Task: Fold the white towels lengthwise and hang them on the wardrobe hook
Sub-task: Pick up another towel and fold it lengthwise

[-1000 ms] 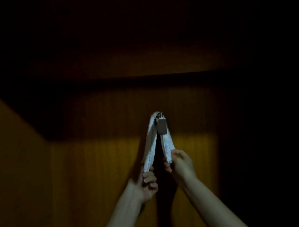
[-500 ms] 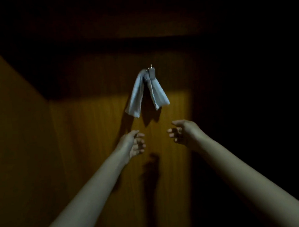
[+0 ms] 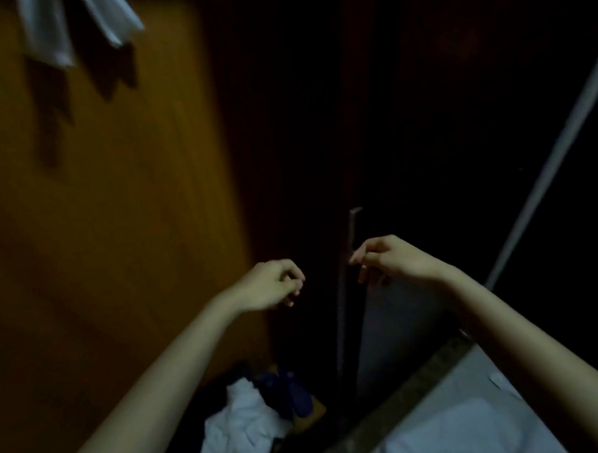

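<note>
Darkness fills most of the view; I can make out warm brown wardrobe panelling [image 3: 119,217] on the left. At the top left corner hang two white tails of a towel [image 3: 47,35] — the hook itself is out of frame, so I cannot confirm how it sits. My left hand [image 3: 269,286] hovers mid-frame, fingers loosely curled, holding nothing. My right hand [image 3: 391,260] hovers just beside a slim vertical door handle [image 3: 354,230], fingers also loosely curled and empty, not touching it as far as I can tell. Low in the view lies a crumpled heap of white cloth [image 3: 245,430] on the wardrobe floor, with dark blue fabric [image 3: 291,391] beside it. At the lower right sits a pale surface [image 3: 470,424], blurred.

I judge the next step is fetching another towel — I would reach for the white heap, find two corners before lifting, and bring long edges together evenly.
</note>
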Action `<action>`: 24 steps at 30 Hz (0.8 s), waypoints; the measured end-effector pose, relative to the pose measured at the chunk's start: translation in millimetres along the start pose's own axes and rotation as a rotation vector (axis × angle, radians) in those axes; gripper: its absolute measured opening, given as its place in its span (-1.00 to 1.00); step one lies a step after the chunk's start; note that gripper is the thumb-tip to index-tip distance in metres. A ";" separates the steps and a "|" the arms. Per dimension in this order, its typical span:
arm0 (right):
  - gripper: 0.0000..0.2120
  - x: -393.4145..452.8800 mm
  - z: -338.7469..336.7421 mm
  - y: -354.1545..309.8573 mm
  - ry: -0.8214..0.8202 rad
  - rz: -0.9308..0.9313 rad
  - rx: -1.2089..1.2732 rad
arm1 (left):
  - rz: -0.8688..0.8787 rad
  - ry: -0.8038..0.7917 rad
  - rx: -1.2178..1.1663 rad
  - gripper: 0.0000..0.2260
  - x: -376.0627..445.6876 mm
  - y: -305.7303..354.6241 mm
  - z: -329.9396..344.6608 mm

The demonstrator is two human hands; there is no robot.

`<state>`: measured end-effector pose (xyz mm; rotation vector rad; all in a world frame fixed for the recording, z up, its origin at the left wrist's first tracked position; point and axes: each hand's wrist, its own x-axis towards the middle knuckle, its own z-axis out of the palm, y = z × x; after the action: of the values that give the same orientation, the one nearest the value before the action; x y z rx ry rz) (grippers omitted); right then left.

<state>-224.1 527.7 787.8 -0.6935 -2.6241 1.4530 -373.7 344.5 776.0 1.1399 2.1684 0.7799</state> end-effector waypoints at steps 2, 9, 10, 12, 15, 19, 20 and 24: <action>-0.80 -33.3 -7.3 44.9 0.063 0.112 -0.010 | 0.060 -0.162 0.120 -0.86 11.3 9.1 45.0; -0.88 -160.1 -36.1 176.1 0.168 0.468 0.066 | 0.222 -0.532 0.319 -0.81 39.1 51.6 205.3; -0.87 -177.5 -39.8 195.0 0.176 0.507 0.078 | 0.235 -0.577 0.325 -0.80 41.7 58.1 228.8; -0.87 -209.0 -47.4 232.9 0.199 0.578 0.089 | 0.241 -0.644 0.294 -0.80 46.3 69.0 274.3; -0.89 -249.7 -53.6 292.8 0.251 0.658 0.089 | 0.223 -0.682 0.204 -0.80 50.6 79.9 342.9; -0.90 -302.7 -50.3 370.4 0.250 0.759 0.143 | 0.178 -0.732 0.156 -0.80 46.2 92.6 436.7; -0.90 -316.2 -48.7 388.3 0.236 0.787 0.156 | 0.177 -0.748 0.160 -0.81 44.5 96.3 459.2; -0.93 -368.9 -42.8 454.2 0.234 0.893 0.201 | 0.216 -0.801 0.235 -0.81 39.7 108.9 542.6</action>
<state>278.9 615.1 498.6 -2.0125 -1.9974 1.6007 46.0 555.1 480.4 1.4963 1.4923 0.0891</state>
